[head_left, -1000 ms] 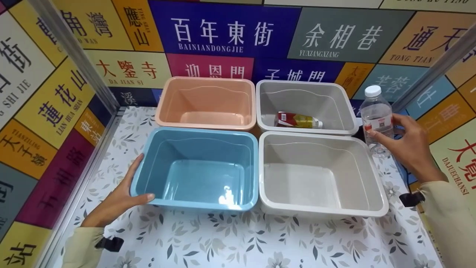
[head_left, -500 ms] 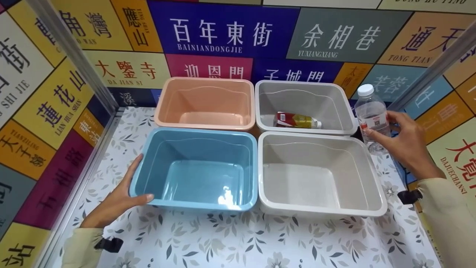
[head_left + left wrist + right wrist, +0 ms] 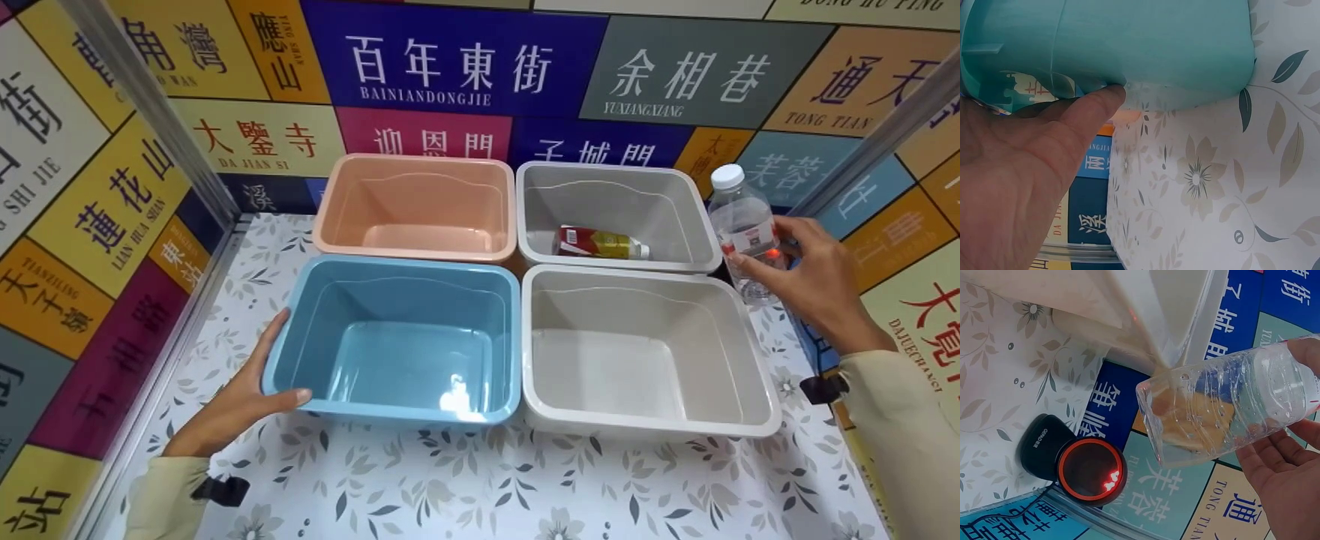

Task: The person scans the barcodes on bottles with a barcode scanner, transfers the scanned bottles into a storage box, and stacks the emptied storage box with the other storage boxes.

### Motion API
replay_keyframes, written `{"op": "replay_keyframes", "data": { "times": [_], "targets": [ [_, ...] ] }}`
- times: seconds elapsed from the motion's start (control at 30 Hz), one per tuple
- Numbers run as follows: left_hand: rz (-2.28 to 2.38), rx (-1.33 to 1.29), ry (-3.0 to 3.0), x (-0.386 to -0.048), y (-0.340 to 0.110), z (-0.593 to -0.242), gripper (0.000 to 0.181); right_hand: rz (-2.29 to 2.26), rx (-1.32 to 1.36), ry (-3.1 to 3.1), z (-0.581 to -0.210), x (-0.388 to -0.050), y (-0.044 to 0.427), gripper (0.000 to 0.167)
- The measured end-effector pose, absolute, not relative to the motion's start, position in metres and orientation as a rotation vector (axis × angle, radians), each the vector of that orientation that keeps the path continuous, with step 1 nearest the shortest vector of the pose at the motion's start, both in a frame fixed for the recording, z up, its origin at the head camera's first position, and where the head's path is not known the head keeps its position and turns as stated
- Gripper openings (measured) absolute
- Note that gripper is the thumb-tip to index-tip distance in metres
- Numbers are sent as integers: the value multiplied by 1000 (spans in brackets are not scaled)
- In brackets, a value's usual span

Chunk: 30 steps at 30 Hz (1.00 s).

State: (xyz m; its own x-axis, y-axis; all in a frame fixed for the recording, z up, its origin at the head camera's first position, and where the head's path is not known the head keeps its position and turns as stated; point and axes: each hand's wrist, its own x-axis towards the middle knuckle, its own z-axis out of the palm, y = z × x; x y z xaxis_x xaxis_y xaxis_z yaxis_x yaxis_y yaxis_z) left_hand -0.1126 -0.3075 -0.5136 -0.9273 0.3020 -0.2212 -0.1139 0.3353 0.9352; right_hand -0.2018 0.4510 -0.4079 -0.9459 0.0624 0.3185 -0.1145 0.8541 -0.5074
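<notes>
On the right in the head view, my right hand [image 3: 817,281] holds a clear plastic water bottle [image 3: 750,232] with a white cap and a white-and-red label. It stands nearly upright, right of the bins, with a red glow on its lower side. In the right wrist view, the base of the bottle [image 3: 1196,410] is close to a black barcode scanner [image 3: 1092,469] with a lit red ring. My left hand [image 3: 236,409] grips the front left corner of a blue plastic bin [image 3: 394,416], thumb over the rim; some of its fingers are hidden.
A pink bin [image 3: 416,169], a grey bin [image 3: 619,172] and an off-white bin [image 3: 652,424] stand beside the blue one. Inside the grey bin lies a red-and-yellow bottle [image 3: 600,242]. Printed walls [image 3: 450,67] enclose the flower-patterned tabletop [image 3: 450,487].
The water bottle in my right hand has shifted left and slightly upward in the head view. A red glow now shows on it. My left hand has stayed at the blue bin.
</notes>
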Motion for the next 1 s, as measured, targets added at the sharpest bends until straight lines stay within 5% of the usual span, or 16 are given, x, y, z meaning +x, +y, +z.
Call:
{"op": "replay_keyframes", "data": {
  "times": [1.0],
  "targets": [
    [1638,158,2241,-112,-307,-516,113,770,308,-2670,-394,-223,415,67]
  ]
}}
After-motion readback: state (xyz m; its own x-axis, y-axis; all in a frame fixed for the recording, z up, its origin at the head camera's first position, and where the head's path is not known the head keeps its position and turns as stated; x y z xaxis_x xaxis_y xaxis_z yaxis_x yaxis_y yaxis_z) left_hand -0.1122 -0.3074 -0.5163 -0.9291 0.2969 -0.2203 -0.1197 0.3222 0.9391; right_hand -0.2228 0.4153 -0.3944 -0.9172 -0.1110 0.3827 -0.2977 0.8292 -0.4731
